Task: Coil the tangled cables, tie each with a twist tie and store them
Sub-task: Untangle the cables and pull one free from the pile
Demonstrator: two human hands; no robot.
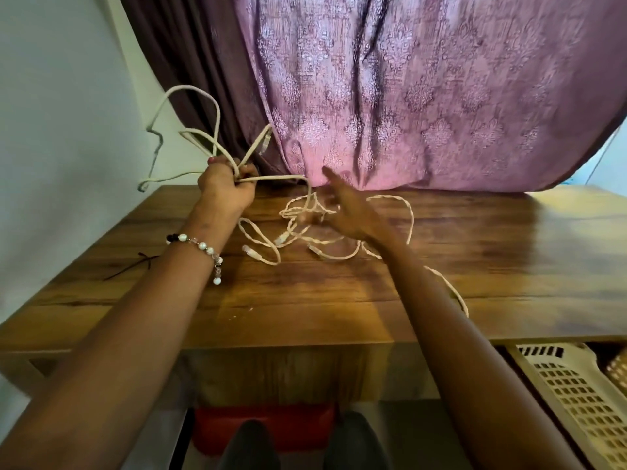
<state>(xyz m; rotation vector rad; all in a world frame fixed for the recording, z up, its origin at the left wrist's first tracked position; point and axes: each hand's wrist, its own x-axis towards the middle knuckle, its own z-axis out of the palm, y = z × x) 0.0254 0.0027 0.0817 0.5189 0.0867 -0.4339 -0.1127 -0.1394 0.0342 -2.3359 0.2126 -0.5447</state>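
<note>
Several loops of pale cable [190,130] stand up at upper left, gathered in the left hand [225,188], fist closed around them, likely so coils hold while more is fed in. Wooden table [475,266] fills mid-frame. Remaining tangle [305,228] lies on it at centre, joined by one strand to the fist. Right hand [346,212], fingers spread, empty, blurred, over the tangle. Dark twist ties [135,264] at left edge, unused.

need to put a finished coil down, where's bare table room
Bare wood runs along the right side of the table, past the right hand, and along the near edge between the forearms. The middle is crowded with loose cables. The twist ties lie at the left edge.
</note>
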